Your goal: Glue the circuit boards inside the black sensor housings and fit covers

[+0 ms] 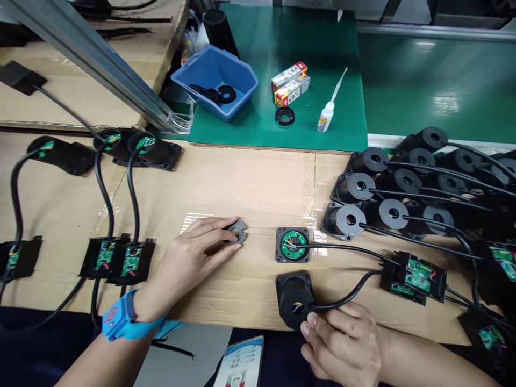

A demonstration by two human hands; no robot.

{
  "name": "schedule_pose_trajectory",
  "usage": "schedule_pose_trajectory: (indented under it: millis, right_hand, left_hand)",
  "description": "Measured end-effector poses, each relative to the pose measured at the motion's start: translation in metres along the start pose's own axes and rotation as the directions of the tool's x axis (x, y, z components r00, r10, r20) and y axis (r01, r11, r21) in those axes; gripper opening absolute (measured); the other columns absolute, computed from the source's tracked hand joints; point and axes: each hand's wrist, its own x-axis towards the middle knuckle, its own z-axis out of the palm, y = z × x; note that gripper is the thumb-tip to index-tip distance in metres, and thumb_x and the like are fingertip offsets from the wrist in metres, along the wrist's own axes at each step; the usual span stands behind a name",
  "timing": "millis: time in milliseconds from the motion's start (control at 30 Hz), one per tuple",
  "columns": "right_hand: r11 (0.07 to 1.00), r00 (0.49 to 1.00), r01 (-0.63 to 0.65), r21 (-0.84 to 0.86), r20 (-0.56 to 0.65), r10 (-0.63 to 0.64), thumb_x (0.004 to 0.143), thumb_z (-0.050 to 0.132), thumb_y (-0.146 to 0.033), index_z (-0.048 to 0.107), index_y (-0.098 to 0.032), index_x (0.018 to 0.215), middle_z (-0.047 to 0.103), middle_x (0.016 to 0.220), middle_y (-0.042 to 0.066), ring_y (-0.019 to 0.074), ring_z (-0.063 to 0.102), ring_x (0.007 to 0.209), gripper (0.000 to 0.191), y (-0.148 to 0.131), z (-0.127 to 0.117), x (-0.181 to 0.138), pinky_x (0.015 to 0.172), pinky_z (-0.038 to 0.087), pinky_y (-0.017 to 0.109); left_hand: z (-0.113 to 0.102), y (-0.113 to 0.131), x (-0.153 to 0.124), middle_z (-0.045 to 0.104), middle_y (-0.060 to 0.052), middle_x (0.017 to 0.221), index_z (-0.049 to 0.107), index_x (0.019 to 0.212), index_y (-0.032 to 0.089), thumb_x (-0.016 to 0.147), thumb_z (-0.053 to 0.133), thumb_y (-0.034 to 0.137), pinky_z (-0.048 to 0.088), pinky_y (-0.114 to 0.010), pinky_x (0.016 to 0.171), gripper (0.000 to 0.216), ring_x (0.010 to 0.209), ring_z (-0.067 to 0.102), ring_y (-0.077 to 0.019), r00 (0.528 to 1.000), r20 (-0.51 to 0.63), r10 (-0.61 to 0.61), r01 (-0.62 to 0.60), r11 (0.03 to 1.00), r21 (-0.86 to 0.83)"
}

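My left hand (193, 257) lies on the cardboard-covered bench with its fingertips pinching a small grey slotted disc (237, 231) flat on the surface. My right hand (342, 338) is at the near edge, fingers curled around the black cable and the rim of a black cylindrical motor housing (294, 301) lying on its side. Between them, slightly farther away, stands a square black motor base (293, 244) showing a round green circuit board, its cable running right to an open black box with a green board (417, 277).
Several black coil units with cables (387, 188) are piled at the right. Finished units with cables and boxes (116, 258) lie at the left. On the green mat sit a blue bin (215, 78), small cartons (290, 83), a glue bottle (326, 115) and a black ring (285, 116).
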Motion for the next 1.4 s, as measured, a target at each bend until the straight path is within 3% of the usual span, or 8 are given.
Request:
schedule_pose_trajectory:
  millis: [200, 333, 533, 700, 933, 1133, 1267, 1400]
  right_hand:
    - [1.0, 1.0, 0.0, -0.015, -0.024, -0.001, 0.082, 0.068, -0.019, 0.076, -0.015, 0.075, 0.071, 0.071, -0.001, 0.0097, 0.058, 0.06, 0.012, 0.0, 0.002, 0.001, 0.048, 0.039, 0.027]
    - [1.0, 1.0, 0.001, -0.013, -0.012, -0.001, 0.079, 0.075, -0.027, 0.075, -0.017, 0.075, 0.071, 0.077, -0.001, 0.0096, 0.056, 0.06, 0.011, 0.0, 0.004, -0.005, 0.046, 0.036, 0.027]
    - [1.0, 1.0, -0.022, 0.014, -0.009, 0.022, 0.084, 0.076, -0.032, 0.075, -0.019, 0.077, 0.071, 0.079, -0.003, 0.0088, 0.058, 0.063, 0.015, -0.003, 0.008, -0.015, 0.047, 0.036, 0.026]
    - [0.998, 0.998, -0.055, -0.007, 0.001, 0.055, 0.093, 0.069, -0.03, 0.075, -0.02, 0.076, 0.071, 0.074, -0.006, 0.0069, 0.056, 0.064, 0.021, -0.003, 0.008, -0.012, 0.047, 0.036, 0.024]
    - [0.993, 0.99, -0.09, -0.076, 0.103, 0.097, 0.095, 0.069, -0.042, 0.071, -0.022, 0.074, 0.07, 0.074, -0.005, 0.0079, 0.051, 0.061, 0.029, -0.011, 0.01, -0.022, 0.051, 0.038, 0.025]
    - [0.994, 0.988, -0.11, -0.024, 0.11, 0.112, 0.095, 0.068, -0.04, 0.068, -0.022, 0.073, 0.069, 0.071, -0.006, 0.0066, 0.052, 0.059, 0.028, -0.013, 0.014, -0.03, 0.05, 0.037, 0.023]
    - [0.996, 0.984, -0.024, -0.083, 0.172, 0.038, 0.092, 0.073, -0.047, 0.075, -0.025, 0.082, 0.075, 0.084, -0.005, 0.0085, 0.056, 0.064, 0.025, -0.013, 0.006, -0.032, 0.052, 0.038, 0.025]
    - [0.984, 0.991, 0.026, -0.179, 0.131, -0.003, 0.086, 0.082, -0.033, 0.08, -0.03, 0.091, 0.078, 0.105, -0.008, 0.0095, 0.057, 0.073, 0.006, -0.005, -0.017, -0.013, 0.059, 0.043, 0.025]
  left_hand:
    - [-0.01, 0.003, 0.016, 0.079, -0.007, 0.109, 0.071, 0.095, 0.024, 0.102, 0.06, 0.042, 0.064, -0.044, 0.083, 0.022, 0.098, 0.077, -0.0268, 0.993, 0.04, 0.111, -0.114, 0.99, 0.081]
    - [-0.022, 0.036, 0.03, 0.079, -0.005, 0.11, 0.067, 0.123, 0.021, 0.098, 0.067, 0.043, 0.064, -0.037, 0.085, 0.034, 0.092, 0.077, -0.022, 0.992, -0.094, 0.088, -0.083, 0.995, 0.051]
    - [-0.016, 0.077, 0.059, 0.078, -0.006, 0.119, 0.066, 0.128, 0.015, 0.096, 0.073, 0.03, 0.063, -0.029, 0.094, 0.037, 0.104, 0.075, -0.0166, 0.948, -0.043, 0.317, -0.32, 0.94, -0.116]
    - [0.0, 0.073, 0.073, 0.077, -0.008, 0.116, 0.067, 0.128, 0.011, 0.097, 0.07, 0.03, 0.063, -0.031, 0.092, 0.036, 0.103, 0.073, -0.0177, 0.927, 0.001, 0.376, -0.375, 0.924, -0.081]
    - [-0.005, 0.08, 0.077, 0.076, -0.007, 0.108, 0.069, 0.122, 0.011, 0.107, 0.05, 0.039, 0.065, -0.032, 0.084, 0.037, 0.097, 0.072, -0.0195, 0.924, 0.132, 0.358, -0.365, 0.931, 0.025]
    - [-0.005, 0.091, 0.076, 0.075, -0.009, 0.099, 0.069, 0.118, 0.007, 0.109, 0.046, 0.033, 0.059, -0.037, 0.075, 0.036, 0.086, 0.069, -0.0213, 0.925, 0.111, 0.363, -0.377, 0.914, 0.152]
    - [-0.004, 0.092, 0.077, 0.073, -0.01, 0.094, 0.07, 0.115, 0.006, 0.11, 0.039, 0.027, 0.052, -0.041, 0.068, 0.038, 0.081, 0.067, -0.0241, 0.893, 0.18, 0.413, -0.443, 0.878, 0.182]
    - [-0.003, 0.09, 0.075, 0.072, -0.011, 0.098, 0.068, 0.117, 0.005, 0.109, 0.042, 0.027, 0.049, -0.042, 0.071, 0.035, 0.086, 0.066, -0.026, 0.889, 0.171, 0.425, -0.453, 0.872, 0.186]
